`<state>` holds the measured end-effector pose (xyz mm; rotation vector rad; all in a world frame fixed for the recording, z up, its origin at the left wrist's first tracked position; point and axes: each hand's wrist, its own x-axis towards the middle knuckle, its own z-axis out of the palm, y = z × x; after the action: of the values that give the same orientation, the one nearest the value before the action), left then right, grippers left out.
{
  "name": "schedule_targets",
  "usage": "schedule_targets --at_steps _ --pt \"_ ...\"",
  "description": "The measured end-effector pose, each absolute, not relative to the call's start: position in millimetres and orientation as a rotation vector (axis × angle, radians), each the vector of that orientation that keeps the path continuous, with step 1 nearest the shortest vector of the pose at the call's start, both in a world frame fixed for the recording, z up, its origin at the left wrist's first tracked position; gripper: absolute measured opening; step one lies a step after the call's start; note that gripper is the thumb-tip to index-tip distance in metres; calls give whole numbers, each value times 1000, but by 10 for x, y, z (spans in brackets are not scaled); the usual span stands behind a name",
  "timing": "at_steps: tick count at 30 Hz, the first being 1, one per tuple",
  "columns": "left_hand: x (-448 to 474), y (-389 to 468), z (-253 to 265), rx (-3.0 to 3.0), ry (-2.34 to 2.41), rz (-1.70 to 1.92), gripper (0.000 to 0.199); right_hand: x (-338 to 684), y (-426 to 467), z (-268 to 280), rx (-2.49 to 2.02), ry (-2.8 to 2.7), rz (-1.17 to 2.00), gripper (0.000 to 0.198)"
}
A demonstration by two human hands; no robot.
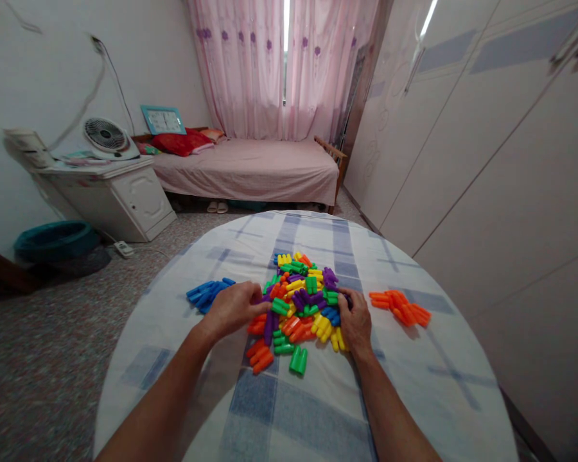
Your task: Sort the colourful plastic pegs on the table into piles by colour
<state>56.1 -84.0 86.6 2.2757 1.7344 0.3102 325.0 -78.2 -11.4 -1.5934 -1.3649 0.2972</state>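
On the round table (443, 385) with its checked cloth, I see a mixed heap of plastic pieces (301, 298) in the middle, between the person's two hands. The left hand (236, 305) has its fingertips at the heap's left edge, beside a green piece (280, 306); from here I can't tell whether they grip anything. The right hand (356, 317) curls at the right edge by some yellow pieces (322, 327), its grasp equally unclear to me. I make out blue pieces (205, 295) beside the left hand and orange ones (402, 308) right of the other.
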Motion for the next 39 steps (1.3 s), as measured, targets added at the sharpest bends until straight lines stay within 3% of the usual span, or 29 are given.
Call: schedule_targets --at_steps 2,8,11,19,26,31,39 --pt "562 -947 971 2314 1623 107 23 3251 -780 -113 -1590 -1370 301 30" --pt "773 -1178 931 2394 1590 -179 35 3249 -780 -103 -1598 -1369 307 30" --pt "824 -1184 848 2418 1597 -175 39 3249 -783 -103 -1606 -1374 307 31" --pt "831 -1176 795 2499 1460 -20 20 3260 -768 -136 -1616 -1377 296 30" --pt "804 -1104 897 2328 1445 551 23 3255 -773 -122 -1607 -1380 317 31" --pt "864 -830 614 2257 1455 1084 35 3263 -770 -143 -1592 -1381 314 31" --pt "963 -571 252 2024 1383 1297 39 3272 -771 -152 -1602 -1394 314 31"
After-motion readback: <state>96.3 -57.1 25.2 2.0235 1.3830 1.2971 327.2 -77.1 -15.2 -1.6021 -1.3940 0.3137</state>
